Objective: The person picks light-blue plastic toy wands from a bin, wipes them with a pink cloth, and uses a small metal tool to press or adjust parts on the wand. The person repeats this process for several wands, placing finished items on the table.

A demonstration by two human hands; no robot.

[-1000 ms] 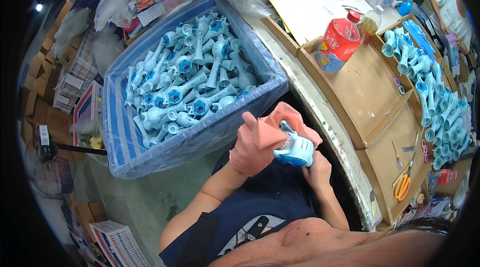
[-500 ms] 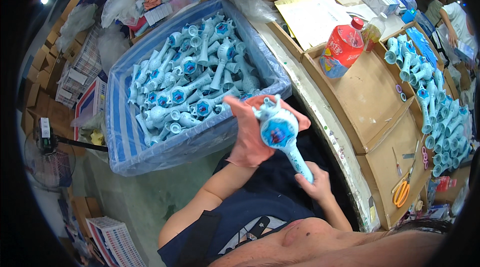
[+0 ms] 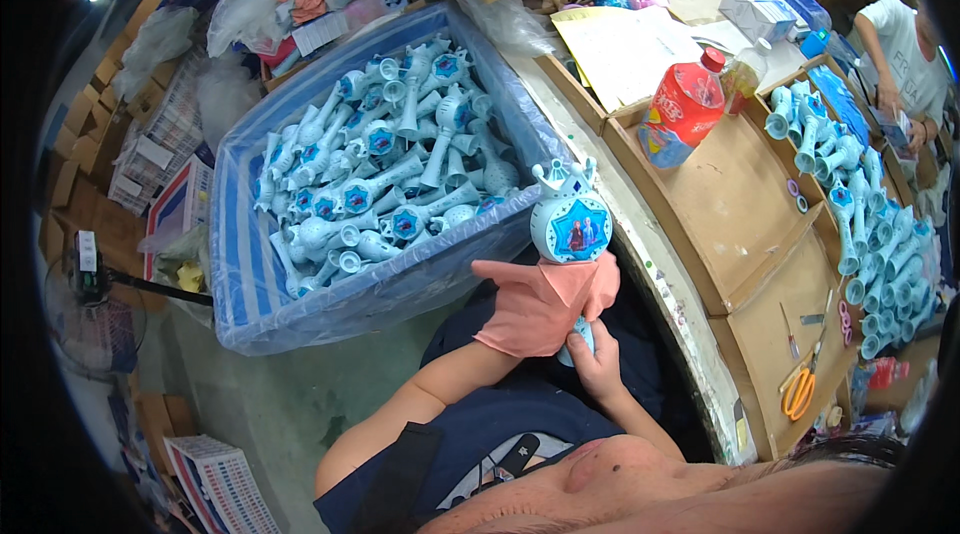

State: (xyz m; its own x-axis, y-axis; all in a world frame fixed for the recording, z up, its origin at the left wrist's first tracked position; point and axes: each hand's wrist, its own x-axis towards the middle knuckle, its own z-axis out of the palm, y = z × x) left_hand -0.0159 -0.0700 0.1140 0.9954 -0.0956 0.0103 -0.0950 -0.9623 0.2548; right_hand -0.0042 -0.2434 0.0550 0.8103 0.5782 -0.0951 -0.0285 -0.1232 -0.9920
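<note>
A light-blue toy wand (image 3: 570,219) stands upright between my hands, with a crown on its round head and a star-shaped picture panel facing up. My right hand (image 3: 598,362) is closed around the lower end of its handle. A salmon-pink cloth (image 3: 532,306) covers my left hand, whose fingers are hidden; the cloth is wrapped about the handle just under the head. To the left, a blue-and-white striped bin (image 3: 300,326) lined with clear plastic holds a heap of similar wands (image 3: 380,199). The raised wand's head is beside the bin's right corner.
Right of me, a workbench carries cardboard trays (image 3: 715,224), a red-labelled bottle (image 3: 683,109), orange-handled scissors (image 3: 799,394) and stacked wands (image 3: 885,254). A fan (image 3: 95,304) stands at left. Another person (image 3: 905,59) works at the far right.
The wand has turned upright, its head moving up and its handle down. The cloth has shifted from behind the head to around the handle. At far right, the other person has leaned in.
</note>
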